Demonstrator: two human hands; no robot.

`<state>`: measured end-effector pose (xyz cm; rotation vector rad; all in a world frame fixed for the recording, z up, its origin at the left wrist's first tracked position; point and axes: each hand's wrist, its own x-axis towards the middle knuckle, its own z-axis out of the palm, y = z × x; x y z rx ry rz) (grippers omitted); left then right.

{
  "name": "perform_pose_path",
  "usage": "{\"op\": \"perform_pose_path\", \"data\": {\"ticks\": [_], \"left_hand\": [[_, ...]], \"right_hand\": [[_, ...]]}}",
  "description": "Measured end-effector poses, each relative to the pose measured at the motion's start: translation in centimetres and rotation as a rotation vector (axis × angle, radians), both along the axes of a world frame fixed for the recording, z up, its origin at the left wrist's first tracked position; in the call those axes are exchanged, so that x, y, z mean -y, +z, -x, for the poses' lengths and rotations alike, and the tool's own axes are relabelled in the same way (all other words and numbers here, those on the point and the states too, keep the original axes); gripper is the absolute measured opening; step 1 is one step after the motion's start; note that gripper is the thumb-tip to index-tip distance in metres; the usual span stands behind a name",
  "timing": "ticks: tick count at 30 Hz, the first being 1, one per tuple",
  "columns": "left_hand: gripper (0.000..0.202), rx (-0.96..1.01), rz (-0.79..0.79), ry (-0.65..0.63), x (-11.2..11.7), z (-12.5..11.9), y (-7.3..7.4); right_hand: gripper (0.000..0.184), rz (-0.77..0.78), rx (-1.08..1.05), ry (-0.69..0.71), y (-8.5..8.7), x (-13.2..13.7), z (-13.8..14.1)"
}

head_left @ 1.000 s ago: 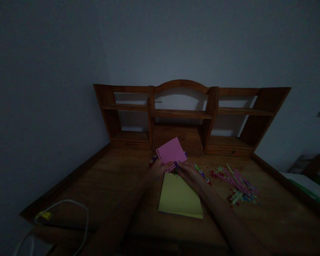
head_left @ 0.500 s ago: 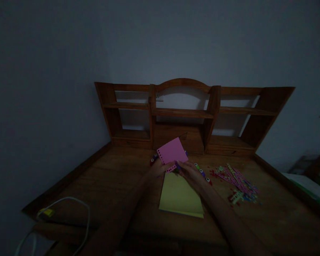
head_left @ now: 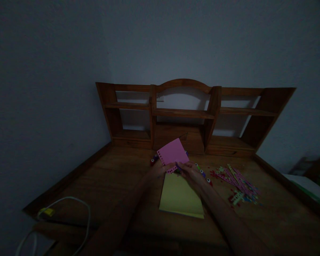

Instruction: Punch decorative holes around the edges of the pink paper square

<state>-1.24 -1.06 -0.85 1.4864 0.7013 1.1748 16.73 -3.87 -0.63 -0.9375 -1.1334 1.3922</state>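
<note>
The scene is dim. A pink sheet of paper (head_left: 172,152) with a row of punched holes along one edge is held up over the wooden desk (head_left: 117,181). My left hand (head_left: 158,170) pinches its lower left corner. My right hand (head_left: 191,174) is closed on a small dark punch at the sheet's lower edge. A yellow sheet (head_left: 180,196) lies flat on the desk under both hands. Small coloured punches (head_left: 206,177) lie by my right hand, and others (head_left: 153,160) peek out beyond my left.
A heap of coloured paper scraps (head_left: 237,185) lies right of the hands. A wooden shelf unit (head_left: 186,113) stands at the back against the wall. A white cable with a yellow tag (head_left: 69,209) curls at the desk's front left.
Almost nothing has moved. The hands stay on the pink sheet, and the view has shifted slightly.
</note>
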Motion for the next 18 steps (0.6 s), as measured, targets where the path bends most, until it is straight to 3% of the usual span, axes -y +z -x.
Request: {"op": "perform_pose_path", "data": {"ticks": [5,12,18], "left_hand": [[0.050,0.030,0.047,0.002,0.4,-0.3,0.2],[0.052,0.093,0.162,-0.048,2.0,-0.4,2.2],[0.048,0.086,0.125,-0.030,2.3,-1.0,2.3]], "right_hand": [[0.037,0.009,-0.022,-0.032,0.1,0.1,0.0],[0.038,0.022,-0.082,-0.043,0.4,0.2,-0.1],[0.038,0.029,-0.084,-0.064,1.5,0.8,0.0]]}}
